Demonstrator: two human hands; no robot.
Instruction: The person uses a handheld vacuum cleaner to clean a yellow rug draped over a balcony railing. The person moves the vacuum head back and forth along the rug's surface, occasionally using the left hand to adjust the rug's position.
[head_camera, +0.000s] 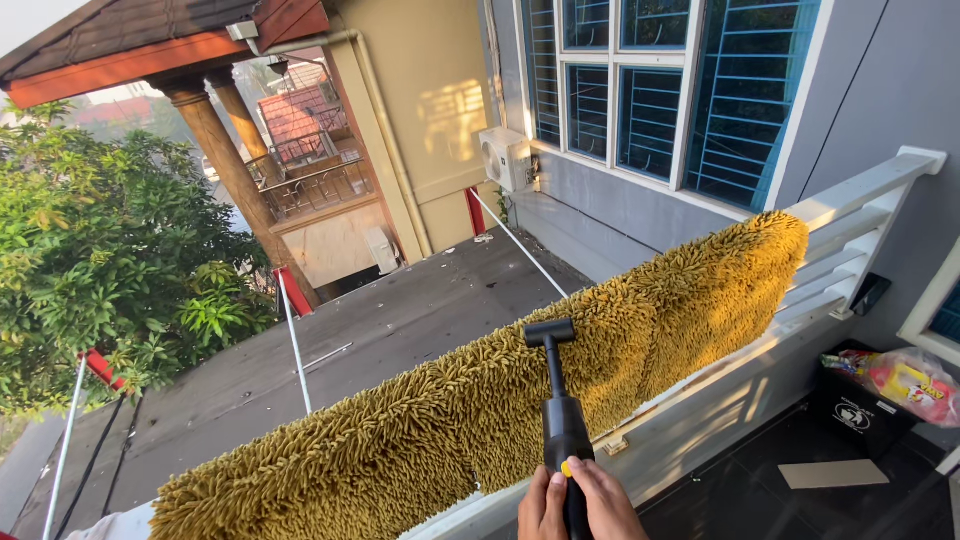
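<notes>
Both my hands are wrapped around the grip of the handheld vacuum (563, 425) at the bottom of the view: my left hand (541, 505) closed on its left side, my right hand (606, 502) closed on its right, thumb near the small yellow button. From my hands the black body runs up and slightly left, narrowing into a thin tube that ends in a short crosswise nozzle head (550, 332). So its long axis is nearly upright in the view, pointing away from me toward the shaggy mustard-yellow rug (420, 420).

The rug hangs draped over the white balcony railing (860, 200), its length running from lower left to upper right. The nozzle sits at or just off the pile near the rug's middle top edge; I cannot tell if it touches. I'd judge the work is mid-way at most: the pile looks alike on both sides, with no cleaned patch I can make out.
</notes>
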